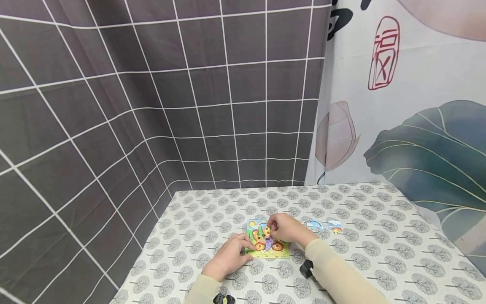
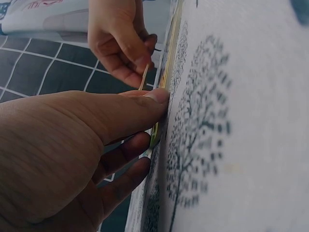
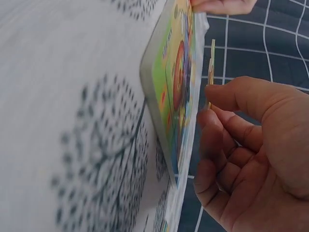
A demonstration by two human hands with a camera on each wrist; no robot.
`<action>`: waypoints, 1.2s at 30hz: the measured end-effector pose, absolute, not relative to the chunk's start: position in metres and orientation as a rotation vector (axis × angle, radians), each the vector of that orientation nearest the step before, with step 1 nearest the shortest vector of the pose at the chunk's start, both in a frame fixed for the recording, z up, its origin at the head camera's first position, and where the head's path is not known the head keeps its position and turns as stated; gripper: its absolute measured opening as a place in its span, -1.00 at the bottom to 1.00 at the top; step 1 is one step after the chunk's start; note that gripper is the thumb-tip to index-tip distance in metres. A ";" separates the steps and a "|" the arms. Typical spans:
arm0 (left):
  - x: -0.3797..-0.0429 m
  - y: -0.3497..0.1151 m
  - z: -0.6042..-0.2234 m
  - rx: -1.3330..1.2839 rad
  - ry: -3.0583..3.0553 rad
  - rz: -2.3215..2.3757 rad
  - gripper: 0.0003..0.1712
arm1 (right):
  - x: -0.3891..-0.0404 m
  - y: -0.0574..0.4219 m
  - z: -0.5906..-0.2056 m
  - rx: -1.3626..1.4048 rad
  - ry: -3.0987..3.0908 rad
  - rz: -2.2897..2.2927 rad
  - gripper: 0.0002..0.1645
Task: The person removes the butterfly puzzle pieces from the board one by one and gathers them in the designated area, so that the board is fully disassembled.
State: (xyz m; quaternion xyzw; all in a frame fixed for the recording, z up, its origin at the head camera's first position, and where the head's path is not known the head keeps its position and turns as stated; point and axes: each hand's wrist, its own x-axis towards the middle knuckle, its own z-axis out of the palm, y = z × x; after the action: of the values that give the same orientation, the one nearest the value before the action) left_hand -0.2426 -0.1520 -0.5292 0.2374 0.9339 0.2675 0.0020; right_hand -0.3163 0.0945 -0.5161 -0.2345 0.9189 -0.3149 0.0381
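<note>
A colourful cartoon jigsaw puzzle board lies flat on the table. At its left side is my left hand, with fingertips resting on the board and the thumb by the near left corner. My right hand pinches a thin puzzle piece between thumb and fingers over the board's middle. Seen edge-on in the right wrist view, that piece stands upright, raised off the board's face. The left wrist view shows the left thumb right at the board's edge.
Several loose blue and white puzzle pieces lie on the table to the right of the board, partly behind the right forearm. A tree-print cloth covers the table. A dark grid curtain hangs behind and to the left.
</note>
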 end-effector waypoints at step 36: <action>-0.243 -0.152 -0.530 0.723 2.910 0.887 -0.71 | -0.297 0.180 -0.515 -0.579 2.872 -0.928 -0.75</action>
State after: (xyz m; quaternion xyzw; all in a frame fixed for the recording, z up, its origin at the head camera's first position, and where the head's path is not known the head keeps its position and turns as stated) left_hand -0.2431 -0.1519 -0.5301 0.2311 0.9306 0.2838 0.0074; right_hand -0.2969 0.1804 -0.5148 -0.1883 0.9340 -0.3018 0.0342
